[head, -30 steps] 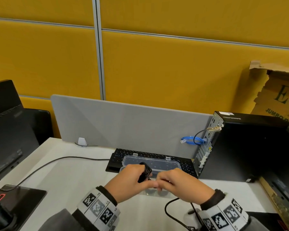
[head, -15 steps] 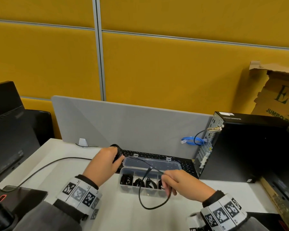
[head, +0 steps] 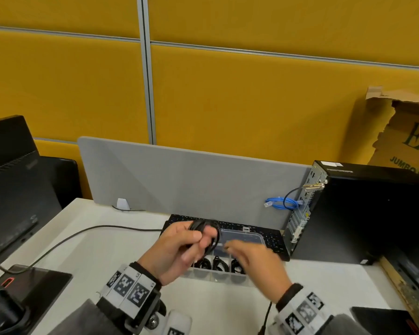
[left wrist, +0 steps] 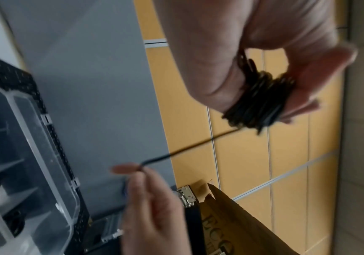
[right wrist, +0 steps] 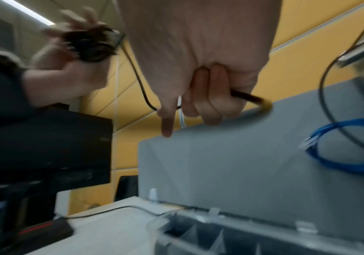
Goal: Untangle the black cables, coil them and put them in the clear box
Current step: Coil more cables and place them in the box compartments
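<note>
- The right hand [head: 257, 262] pinches the free tail of the black cable [left wrist: 189, 148], fingers curled round it.
- The left hand [head: 177, 247] grips the wound coil [left wrist: 257, 105], a short strand running between the two hands just above the clear box [head: 218, 278].
- Several coiled cables already sit in the box's compartments; judging by this, only the last turns and the drop-in remain.
- Beyond, the keyboard [head: 273, 240] and grey divider [head: 179, 180] crowd the box's far edge; the table [head: 94, 250] to the left offers room.

Office: desk divider [head: 191, 180], keyboard [head: 271, 238], computer tower [head: 363, 209].
</note>
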### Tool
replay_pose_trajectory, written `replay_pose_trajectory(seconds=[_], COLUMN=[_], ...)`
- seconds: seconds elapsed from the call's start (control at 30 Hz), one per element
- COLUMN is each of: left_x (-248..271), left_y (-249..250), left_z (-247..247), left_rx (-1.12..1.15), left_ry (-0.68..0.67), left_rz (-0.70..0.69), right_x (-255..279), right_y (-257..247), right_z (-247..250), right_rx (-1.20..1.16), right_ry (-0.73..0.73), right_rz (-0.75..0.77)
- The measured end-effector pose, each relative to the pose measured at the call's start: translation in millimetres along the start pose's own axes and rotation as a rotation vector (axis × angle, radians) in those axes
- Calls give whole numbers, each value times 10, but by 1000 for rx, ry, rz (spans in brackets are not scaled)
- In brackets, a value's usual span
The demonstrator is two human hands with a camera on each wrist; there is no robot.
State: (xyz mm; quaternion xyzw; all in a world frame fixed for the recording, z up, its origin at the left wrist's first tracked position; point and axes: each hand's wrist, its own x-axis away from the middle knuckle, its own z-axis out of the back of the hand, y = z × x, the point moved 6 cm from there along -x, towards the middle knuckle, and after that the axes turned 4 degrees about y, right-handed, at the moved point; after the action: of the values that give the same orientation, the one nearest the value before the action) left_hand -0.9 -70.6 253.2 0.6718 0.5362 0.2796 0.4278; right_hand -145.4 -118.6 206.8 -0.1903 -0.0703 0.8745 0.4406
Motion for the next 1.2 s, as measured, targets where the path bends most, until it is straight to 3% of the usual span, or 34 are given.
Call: replay_pose_trajectory(seconds=[0.07,0.13,0.23,0.3,0.37,0.5,0.57,0.7,0.73,0.8,0.87,0.93,0.97,1.03,1.1,1.2], left_x=[-104,-164,-173,-163,-158,-82,-41,-134,-166,-210,-225,-194,-166,-90,-32,6], left_y=[7,-4,-36,-104,-193,-254,-108,244,278,267,98,-112,-206,-299,-307,-304], left_z=[81,221,437,450,389,123,83,261,309,346,330,350,327,202,90,10], left_rx=[131,96,-413,-684,-785,-527,-318,174,125,-294,-712,-899,-880,-687,-556,-499], left_ry=[224,445,578,503,361,-22,-10,312,370,424,313,147,58,-96,-178,-231], left_rz=[-78,-124,-151,-138,-74,97,53,-222,-277,-308,-244,-76,10,122,163,202], right_x=[94,191,206,153,63,-155,-219,-104,-31,93,102,6,-39,-107,-113,-69], right_y=[-278,-504,-607,-582,-520,-315,-151,-129,-214,-459,-655,-611,-552,-455,-430,-470], right_z=[-172,-259,-58,182,364,494,380,9,-73,-128,26,253,348,411,335,256], right_rx=[-45,-74,-80,-27,-24,-80,-84,-94,-97,-92,-79,-120,-178,-346,-545,-636], right_ry=[-134,-198,-66,134,261,228,54,-309,-375,-423,-327,-103,-10,34,-67,-185], right_rz=[112,232,291,331,319,142,46,18,41,136,207,181,156,98,78,97])
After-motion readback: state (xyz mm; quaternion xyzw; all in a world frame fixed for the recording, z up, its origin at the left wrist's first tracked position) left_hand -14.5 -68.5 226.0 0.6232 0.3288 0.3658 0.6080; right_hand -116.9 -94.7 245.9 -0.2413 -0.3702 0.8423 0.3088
